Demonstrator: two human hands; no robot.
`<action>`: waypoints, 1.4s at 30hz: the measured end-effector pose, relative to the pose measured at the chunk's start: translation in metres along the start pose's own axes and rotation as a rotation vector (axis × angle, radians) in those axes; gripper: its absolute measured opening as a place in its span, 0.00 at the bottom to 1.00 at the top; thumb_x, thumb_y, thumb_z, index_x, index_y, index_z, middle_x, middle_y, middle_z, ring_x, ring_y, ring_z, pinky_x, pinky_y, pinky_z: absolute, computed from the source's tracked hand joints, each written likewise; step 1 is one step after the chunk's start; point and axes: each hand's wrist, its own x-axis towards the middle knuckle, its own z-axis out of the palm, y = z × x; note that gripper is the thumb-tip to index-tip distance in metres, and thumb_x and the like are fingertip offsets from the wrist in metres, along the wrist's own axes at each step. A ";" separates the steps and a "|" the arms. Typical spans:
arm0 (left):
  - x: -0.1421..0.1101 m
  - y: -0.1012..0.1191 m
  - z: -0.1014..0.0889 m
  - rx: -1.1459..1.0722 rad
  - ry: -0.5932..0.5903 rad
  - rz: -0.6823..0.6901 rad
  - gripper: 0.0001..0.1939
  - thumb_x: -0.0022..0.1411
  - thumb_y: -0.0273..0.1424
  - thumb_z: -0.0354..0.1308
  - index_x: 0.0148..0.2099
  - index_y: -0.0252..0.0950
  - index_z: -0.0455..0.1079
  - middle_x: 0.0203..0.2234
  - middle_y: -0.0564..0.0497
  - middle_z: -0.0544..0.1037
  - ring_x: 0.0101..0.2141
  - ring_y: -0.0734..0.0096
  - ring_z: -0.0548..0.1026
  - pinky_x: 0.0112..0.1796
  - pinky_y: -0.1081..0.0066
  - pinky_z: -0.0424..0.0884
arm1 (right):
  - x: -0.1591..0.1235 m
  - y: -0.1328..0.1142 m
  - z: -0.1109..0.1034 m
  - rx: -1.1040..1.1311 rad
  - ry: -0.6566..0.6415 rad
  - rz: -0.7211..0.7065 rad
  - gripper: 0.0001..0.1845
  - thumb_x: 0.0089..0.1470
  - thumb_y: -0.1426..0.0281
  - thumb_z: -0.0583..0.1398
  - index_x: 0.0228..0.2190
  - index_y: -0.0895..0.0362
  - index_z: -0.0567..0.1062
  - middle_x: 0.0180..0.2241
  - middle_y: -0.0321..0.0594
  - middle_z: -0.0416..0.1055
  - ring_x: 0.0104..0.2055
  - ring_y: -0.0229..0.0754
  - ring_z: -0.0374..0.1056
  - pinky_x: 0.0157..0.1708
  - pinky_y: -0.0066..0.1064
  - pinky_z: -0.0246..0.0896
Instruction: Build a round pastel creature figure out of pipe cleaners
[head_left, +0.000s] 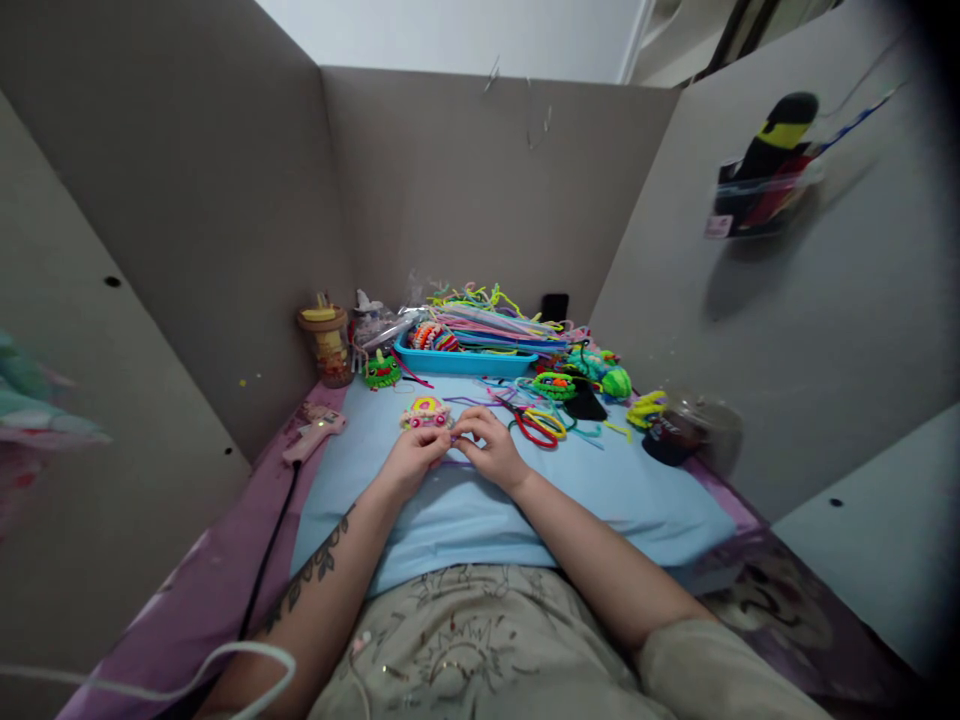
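Observation:
Both hands meet over the blue cloth (360,470), fingertips almost touching. My left hand (415,460) is closed in a pinch, and so is my right hand (491,450). Between and just below them shows a thin purple pipe cleaner (456,463), mostly hidden by the fingers. Right behind the left hand sits a small pink and yellow pipe-cleaner figure (424,412). Scissors with red and yellow handles (540,428) lie to the right of my right hand, among loose purple and teal pipe cleaners (589,435).
A blue tray (465,362) heaped with pipe cleaners stands at the back. Green pipe-cleaner pieces (382,370) (555,385) lie near it. A glue gun (315,435) with a black cord and a lidded cup (330,345) are left. A dark cap-like object (667,440) sits right. Panels enclose the table.

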 end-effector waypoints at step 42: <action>-0.004 -0.002 -0.038 1.089 0.367 0.383 0.08 0.59 0.28 0.54 0.42 0.37 0.71 0.35 0.48 0.77 0.34 0.66 0.74 0.39 0.68 0.69 | -0.003 0.005 0.001 -0.086 0.030 0.006 0.13 0.51 0.74 0.59 0.40 0.53 0.73 0.40 0.44 0.67 0.43 0.44 0.65 0.37 0.36 0.67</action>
